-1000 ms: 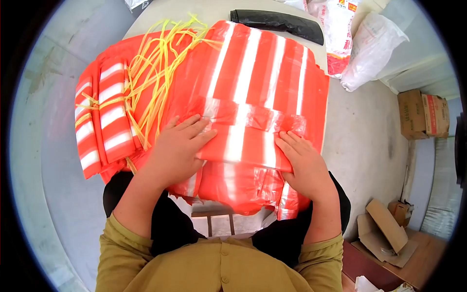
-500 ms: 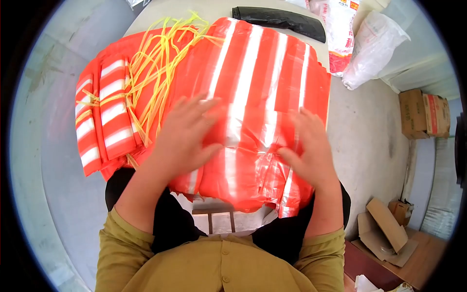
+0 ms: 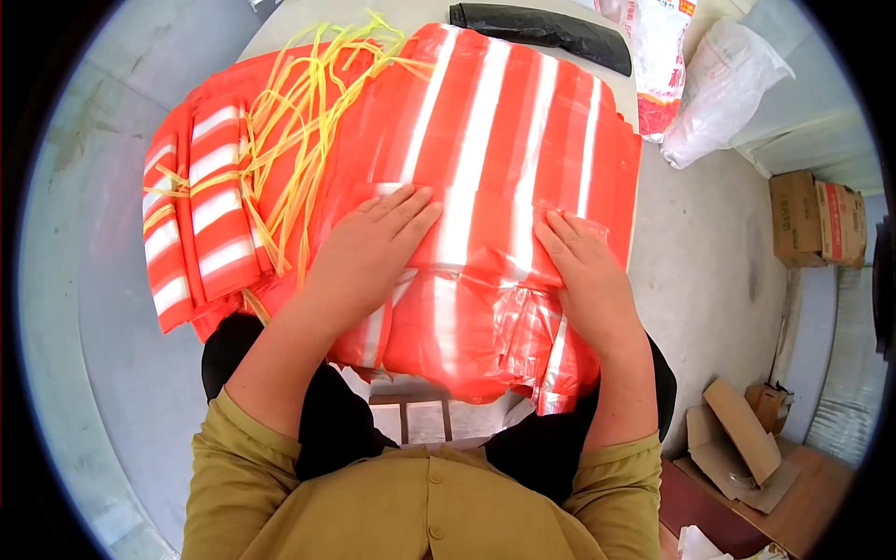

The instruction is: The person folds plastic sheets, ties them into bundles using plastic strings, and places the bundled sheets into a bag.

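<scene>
A stack of red-and-white striped plastic bags (image 3: 467, 140) is spread before me, its near edge crumpled and hanging towards my lap. My left hand (image 3: 378, 245) lies flat on a folded-over part of the plastic, left of the middle. On the right side of the same fold, my right hand (image 3: 590, 275) rests palm down with its fingers stretched out. Both thumbs are mostly hidden. Left of the stack sit two folded striped bundles (image 3: 217, 201) tied with yellow strips. Loose yellow plastic strips (image 3: 303, 121) trail over the red plastic beside them.
A black plastic roll (image 3: 541, 35) lies at the table's far edge. Behind it on the right are a printed white-and-red sack (image 3: 659, 70) and a whitish plastic bag (image 3: 723, 89). Cardboard boxes (image 3: 817, 219) stand farther right, with flattened cardboard (image 3: 742, 439) lower down.
Both hands have come down from a blurred position above the plastic and now lie flat on it. A folded-over edge of the plastic shows under my fingers.
</scene>
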Demonstrator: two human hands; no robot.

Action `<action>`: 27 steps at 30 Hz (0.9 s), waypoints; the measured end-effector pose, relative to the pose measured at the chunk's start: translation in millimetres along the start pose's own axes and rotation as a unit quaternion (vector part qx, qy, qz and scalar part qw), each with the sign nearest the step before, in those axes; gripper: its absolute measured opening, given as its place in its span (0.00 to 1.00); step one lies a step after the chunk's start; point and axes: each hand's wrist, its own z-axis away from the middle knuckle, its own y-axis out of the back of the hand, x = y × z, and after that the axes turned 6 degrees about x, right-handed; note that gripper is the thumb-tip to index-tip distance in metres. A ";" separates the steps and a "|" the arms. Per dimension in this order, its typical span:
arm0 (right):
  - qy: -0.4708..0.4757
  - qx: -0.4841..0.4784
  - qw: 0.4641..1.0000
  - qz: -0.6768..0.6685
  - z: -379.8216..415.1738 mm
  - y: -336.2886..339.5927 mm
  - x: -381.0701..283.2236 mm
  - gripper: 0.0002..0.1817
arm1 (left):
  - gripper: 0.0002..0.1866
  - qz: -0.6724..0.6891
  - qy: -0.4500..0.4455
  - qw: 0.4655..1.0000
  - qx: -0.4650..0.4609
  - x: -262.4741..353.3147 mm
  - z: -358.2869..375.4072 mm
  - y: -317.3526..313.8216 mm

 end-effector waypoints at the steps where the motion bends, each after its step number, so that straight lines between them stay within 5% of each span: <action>1: -0.014 0.001 1.000 0.014 1.0 2.0 0.6 0.35 | 0.34 -0.011 -0.002 1.000 0.006 -3.0 1.2 -1.0; 4: -0.002 0.042 0.998 0.039 4.6 4.2 10.6 0.33 | 0.30 -0.039 -0.010 0.998 0.052 -6.8 2.3 -0.5; 7: -0.082 0.042 0.996 -0.007 14.1 19.6 23.7 0.26 | 0.24 0.039 0.080 0.996 0.012 -0.3 0.2 17.5; 9: -0.165 0.200 0.958 -0.121 16.1 27.7 25.0 0.21 | 0.22 0.159 0.157 0.970 -0.093 5.4 -5.3 48.5; 11: -0.216 0.384 0.863 -0.248 14.8 27.7 28.0 0.13 | 0.22 0.277 0.229 0.918 -0.167 5.5 -4.6 55.5; 13: -0.207 0.427 0.837 -0.273 14.9 29.1 27.6 0.13 | 0.24 0.387 0.304 0.846 -0.205 -0.8 3.9 50.6; 14: -0.200 0.448 0.822 -0.288 14.7 29.8 28.6 0.13 | 0.27 0.344 0.265 0.887 -0.157 -1.1 7.7 45.5; 16: -0.169 0.362 0.886 -0.234 21.4 28.7 29.0 0.09 | 0.31 0.250 0.181 0.949 -0.059 0.4 9.5 37.5; 19: -0.028 0.210 0.970 -0.123 26.4 25.3 13.0 0.07 | 0.37 0.200 0.133 0.967 -0.086 7.8 -0.7 48.4; 22: 0.096 0.105 0.980 -0.141 24.6 7.4 -15.9 0.10 | 0.41 0.191 0.061 0.978 -0.060 14.3 -1.2 38.5; 27: 0.207 0.104 0.958 -0.169 12.1 -24.8 -52.2 0.17 | 0.46 0.165 -0.023 0.985 -0.035 25.8 -6.6 21.0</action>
